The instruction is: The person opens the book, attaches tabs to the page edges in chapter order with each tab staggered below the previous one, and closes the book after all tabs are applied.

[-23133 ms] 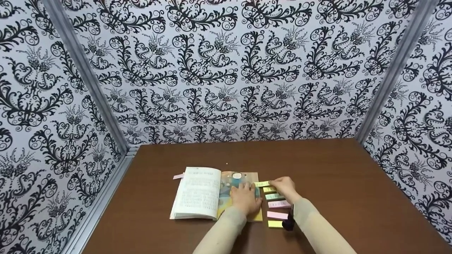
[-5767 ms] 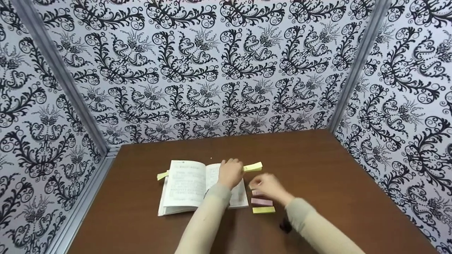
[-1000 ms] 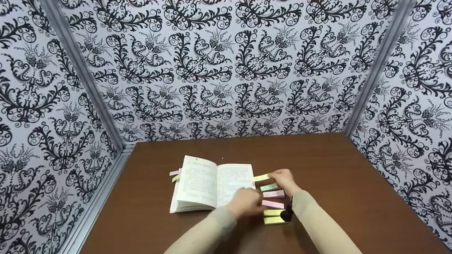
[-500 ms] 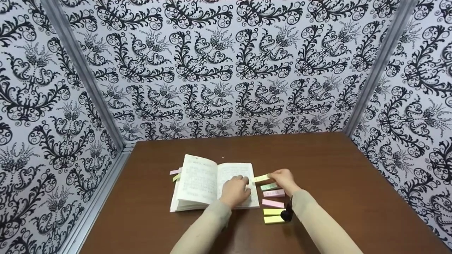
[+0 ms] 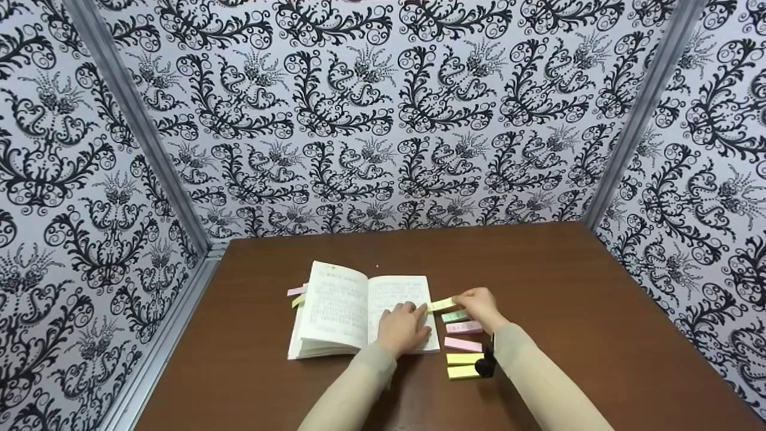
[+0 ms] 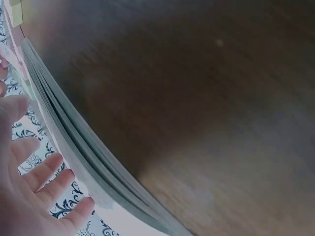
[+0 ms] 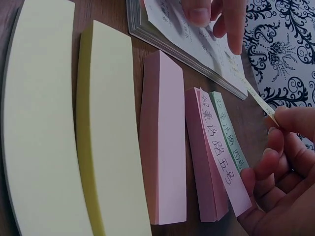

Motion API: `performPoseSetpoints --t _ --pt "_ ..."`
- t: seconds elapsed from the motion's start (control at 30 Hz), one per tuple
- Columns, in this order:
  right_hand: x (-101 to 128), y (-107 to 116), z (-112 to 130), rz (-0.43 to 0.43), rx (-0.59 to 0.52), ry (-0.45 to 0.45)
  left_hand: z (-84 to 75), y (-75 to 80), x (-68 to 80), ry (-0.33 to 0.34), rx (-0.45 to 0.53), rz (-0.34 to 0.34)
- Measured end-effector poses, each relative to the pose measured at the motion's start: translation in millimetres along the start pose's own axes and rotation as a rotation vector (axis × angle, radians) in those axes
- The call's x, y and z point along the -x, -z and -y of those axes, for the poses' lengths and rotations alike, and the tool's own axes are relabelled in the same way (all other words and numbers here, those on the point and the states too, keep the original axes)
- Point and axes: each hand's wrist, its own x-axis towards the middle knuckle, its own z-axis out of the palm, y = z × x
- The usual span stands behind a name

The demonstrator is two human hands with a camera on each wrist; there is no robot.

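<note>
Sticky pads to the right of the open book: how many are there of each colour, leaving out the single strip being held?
yellow pads: 2
pink pads: 2
green pad: 1
Total: 5 pads
Left out: the yellow strip pinched by the right hand.

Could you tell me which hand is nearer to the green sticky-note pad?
Right. The right hand sits just beside the green sticky-note pad, pinching a yellow sticky note; the left hand rests on the open book, farther off.
</note>
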Motion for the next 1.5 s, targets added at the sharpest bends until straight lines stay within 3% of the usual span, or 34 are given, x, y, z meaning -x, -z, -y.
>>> performPoseSetpoints --t 0.9,1.33,1.5 --pt "-2.7 -4.7 -9.9 -0.012 0.065 0.019 -5.3 -6.8 -2.9 -0.006 -0.08 0.046" --pt "-4.5 -6.4 -9.2 0.032 0.022 -0.019 -17.8 0.9 -7.8 0.079 -0.089 0.123" --pt "-5.1 -2.9 -8.5 0.056 0.041 -0.034 -20.7 -0.7 -11.5 0.083 -0.102 0.134"
